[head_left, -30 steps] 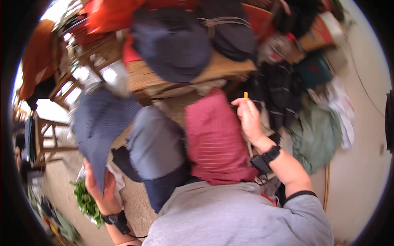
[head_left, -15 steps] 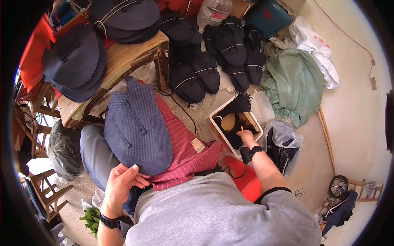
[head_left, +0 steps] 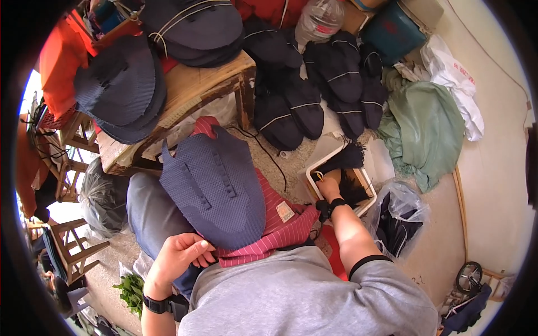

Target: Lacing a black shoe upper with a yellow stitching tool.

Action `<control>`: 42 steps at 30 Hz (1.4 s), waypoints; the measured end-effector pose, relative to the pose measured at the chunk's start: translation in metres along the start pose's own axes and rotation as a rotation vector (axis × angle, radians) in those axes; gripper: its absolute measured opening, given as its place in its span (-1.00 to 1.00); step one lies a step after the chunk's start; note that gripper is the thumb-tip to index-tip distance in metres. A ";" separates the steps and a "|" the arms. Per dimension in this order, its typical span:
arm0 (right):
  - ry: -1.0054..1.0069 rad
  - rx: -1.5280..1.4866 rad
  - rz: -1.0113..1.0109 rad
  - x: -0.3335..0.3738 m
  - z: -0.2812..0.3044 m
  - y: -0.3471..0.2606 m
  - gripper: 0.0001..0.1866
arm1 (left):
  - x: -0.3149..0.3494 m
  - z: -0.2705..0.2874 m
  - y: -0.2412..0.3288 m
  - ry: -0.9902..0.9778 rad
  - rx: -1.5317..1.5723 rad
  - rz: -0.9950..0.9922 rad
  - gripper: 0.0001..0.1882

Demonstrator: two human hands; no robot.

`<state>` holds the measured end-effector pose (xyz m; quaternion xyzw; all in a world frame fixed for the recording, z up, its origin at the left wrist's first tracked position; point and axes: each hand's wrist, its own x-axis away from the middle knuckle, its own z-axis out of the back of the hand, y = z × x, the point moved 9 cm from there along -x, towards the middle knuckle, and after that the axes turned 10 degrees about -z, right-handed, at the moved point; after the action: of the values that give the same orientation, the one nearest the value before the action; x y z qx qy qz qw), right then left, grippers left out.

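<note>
A navy woven, sole-shaped piece (head_left: 218, 201) with raised strips of cloth lies over my lap. Beneath it is a red striped cloth (head_left: 269, 196). My left hand (head_left: 182, 255) is closed at the piece's lower edge, thumb against the curled fingers. My right hand (head_left: 330, 186) reaches into a white tub (head_left: 365, 210), closed around a small yellow thing (head_left: 319, 177) whose kind I cannot make out. Bundles of black cords (head_left: 354, 190) lie in the tub, beside a tan surface partly covered by them.
Stacks of similar navy pieces (head_left: 120, 89) rest on a wooden bench (head_left: 185, 92). Tied dark bundles (head_left: 291, 106) lie on the floor beyond. Right of the tub are a clear plastic bag (head_left: 399, 215) and a green sack (head_left: 426, 129). Wooden stools (head_left: 73, 246) stand at left.
My right hand has moved left and deeper into the tub with the yellow thing. The left hand remains at the navy piece's edge. The whole view has shifted slightly.
</note>
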<state>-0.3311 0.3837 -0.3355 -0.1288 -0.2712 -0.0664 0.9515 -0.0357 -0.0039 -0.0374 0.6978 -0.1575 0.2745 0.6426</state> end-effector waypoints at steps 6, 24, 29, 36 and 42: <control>0.173 0.144 0.056 0.026 0.038 -0.012 -0.67 | 0.000 0.009 0.022 0.027 0.074 -0.119 -0.76; -0.669 -0.242 1.399 0.380 0.153 -0.289 -0.87 | -0.028 -0.045 0.074 -0.286 0.822 -0.447 -0.39; -0.688 -0.056 1.373 0.369 0.151 -0.274 -0.85 | -0.022 0.021 0.074 0.062 0.990 -0.531 -0.46; -0.802 0.246 1.195 0.341 0.151 -0.231 -0.79 | -0.023 0.067 0.064 0.218 0.951 -0.641 -0.53; -0.870 0.438 1.148 0.330 0.148 -0.212 -0.80 | -0.034 0.057 0.063 0.263 0.907 -0.611 -0.63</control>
<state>-0.1675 0.2032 0.0061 -0.0723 -0.5198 0.5525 0.6476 -0.0884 -0.0724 -0.0073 0.8779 0.2671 0.2008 0.3429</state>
